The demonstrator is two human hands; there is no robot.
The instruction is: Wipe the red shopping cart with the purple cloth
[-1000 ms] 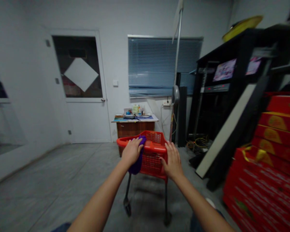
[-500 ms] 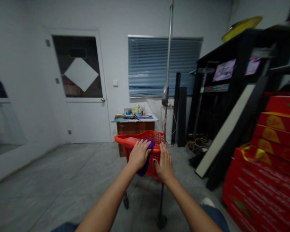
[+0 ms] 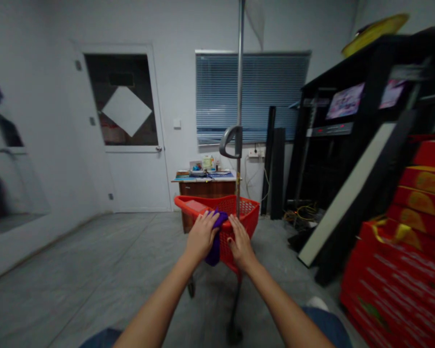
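A red plastic shopping cart basket (image 3: 253, 222) with perforated sides stands in front of me on thin legs with wheels. My left hand (image 3: 201, 237) is closed on a purple cloth (image 3: 213, 253), pressing it over the basket's near rim; part of the cloth hangs down the outside. My right hand (image 3: 242, 244) holds the near rim just right of the cloth, fingers over the top and thumb against the side. A tall metal pole (image 3: 239, 87) with a grey loop handle (image 3: 230, 141) rises from the basket area; its foot is hidden.
Behind the cart is a small wooden desk (image 3: 206, 188) with bottles and papers. To the right, red boxes (image 3: 387, 275) are stacked, and long boards (image 3: 344, 193) lean against a black rack (image 3: 366, 72). A white door (image 3: 136, 183) is at the back left, above grey floor (image 3: 105, 261).
The cart has turned, showing more of its right side. The pole has shifted left and its loop handle now shows side-on. Both hands stay at the near rim.
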